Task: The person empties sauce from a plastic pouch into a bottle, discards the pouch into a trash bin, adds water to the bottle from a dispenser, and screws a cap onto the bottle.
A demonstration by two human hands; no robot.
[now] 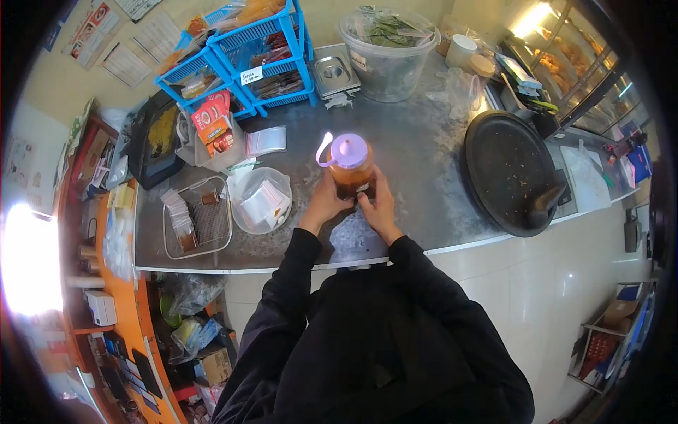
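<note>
Between my two hands stands a squeeze bottle point(355, 177) of orange-brown sauce, upright over the metal counter. Its purple lid point(349, 150) has a small cap flipped out to the left on a strap. My left hand point(328, 203) wraps the bottle's left side, and my right hand point(380, 210) closes round its right side, thumbs toward me. Left of the hands sits a clear round tub point(263, 182) with small plastic packets inside. A wire basket point(229, 233) farther left holds sachets of brown sauce.
Blue stacked baskets point(261, 47) of packets stand at the back left, near a grey bin point(240, 145) with red packets. A large lidded bucket point(385, 78) is behind the bottle. A round black pan point(487, 177) lies right, beside a lit glass food case point(572, 56). The counter point(424, 237) ends close to my body.
</note>
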